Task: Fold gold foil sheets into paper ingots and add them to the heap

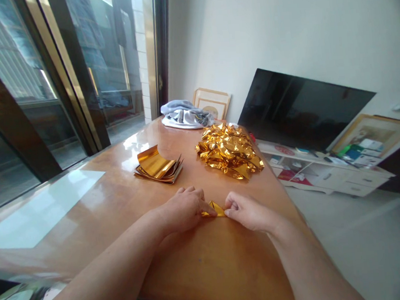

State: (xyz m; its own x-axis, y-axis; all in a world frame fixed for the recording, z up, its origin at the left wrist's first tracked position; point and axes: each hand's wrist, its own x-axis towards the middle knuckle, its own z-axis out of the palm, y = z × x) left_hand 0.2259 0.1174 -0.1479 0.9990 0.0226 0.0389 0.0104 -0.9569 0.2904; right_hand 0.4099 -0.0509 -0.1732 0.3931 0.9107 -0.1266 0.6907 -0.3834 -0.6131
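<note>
A small folded piece of gold foil paper (216, 208) lies on the wooden table (213, 265) between my two hands. My left hand (184, 208) has its fingers curled and pressed on the left side of the piece. My right hand (244, 210) pinches its right end with closed fingers. Farther back on the table, a stack of flat gold foil sheets (158, 166) sits to the left. A heap of folded gold foil pieces (230, 150) sits to the right of that stack.
A bundle of grey and white cloth (185, 114) lies at the table's far end, with a framed picture (213, 103) behind it. A dark TV screen (301, 108) leans on the wall at right above a low white cabinet (328, 174). Glass doors (56, 74) stand at left.
</note>
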